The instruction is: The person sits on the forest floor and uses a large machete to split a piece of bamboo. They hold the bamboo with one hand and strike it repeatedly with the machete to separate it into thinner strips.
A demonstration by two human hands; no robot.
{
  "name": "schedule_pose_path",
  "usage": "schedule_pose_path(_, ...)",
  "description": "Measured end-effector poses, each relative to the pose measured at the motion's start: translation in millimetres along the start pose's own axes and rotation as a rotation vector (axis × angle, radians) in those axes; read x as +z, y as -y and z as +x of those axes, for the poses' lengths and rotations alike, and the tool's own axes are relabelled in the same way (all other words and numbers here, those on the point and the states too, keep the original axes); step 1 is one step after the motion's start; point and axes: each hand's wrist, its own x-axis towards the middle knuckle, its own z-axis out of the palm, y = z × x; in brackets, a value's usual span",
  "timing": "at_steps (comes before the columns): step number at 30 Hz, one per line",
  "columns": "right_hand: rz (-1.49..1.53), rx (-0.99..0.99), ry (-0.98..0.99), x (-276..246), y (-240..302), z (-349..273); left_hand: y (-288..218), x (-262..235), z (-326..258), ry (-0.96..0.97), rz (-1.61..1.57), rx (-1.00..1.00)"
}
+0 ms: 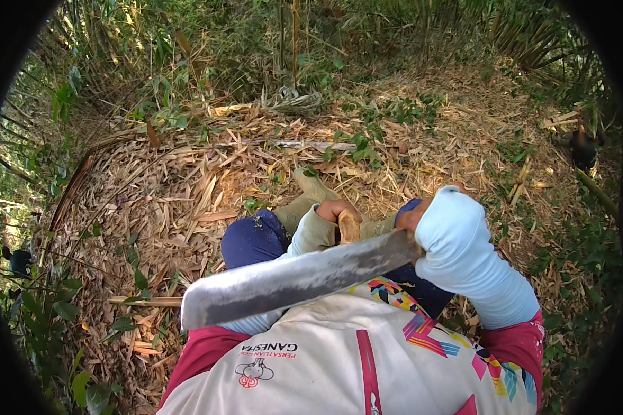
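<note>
A machete [298, 277] with a broad, worn steel blade lies slantwise across my front, its square tip to the left. My right hand [412, 216] closes around its handle end, which the fingers and the pale blue sleeve mostly hide. Beyond the blade, my left hand [336, 210] is curled at a pale tan, rounded piece [349, 227] that looks like wood or bamboo. The blade hides the lower part of that piece. My bent knees in dark blue trousers [254, 238] and a foot in a khaki sock [313, 185] show past the hands.
Dry bamboo leaves [180, 187] cover the ground. A pale split strip [145, 301] sticks out left of the blade. Green stalks and undergrowth [242, 62] stand at the back. A dark shape [583, 149], unclear, is at the far right near a green pole [597, 194].
</note>
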Motion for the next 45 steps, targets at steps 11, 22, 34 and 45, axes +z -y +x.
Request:
schedule_pose_path(11, -0.17, -0.085, -0.04, 20.9, 11.5, -2.4, 3.0, -2.1, -4.4, 0.08, 0.011, 0.103)
schedule_pose_path(22, -0.201, -0.051, 0.0, 14.2, 17.6, -4.3, 7.2, -2.5, -9.7, 0.066, -0.022, 0.044)
schedule_pose_path(34, -0.083, -0.04, 0.112, 11.3, 17.4, 4.2, -13.2, 11.6, -10.5, -0.075, -0.146, -0.149)
schedule_pose_path(45, -0.127, -0.071, 0.198, 7.6, 3.6, 13.3, 13.1, -13.9, -5.7, 0.269, -0.139, 0.074)
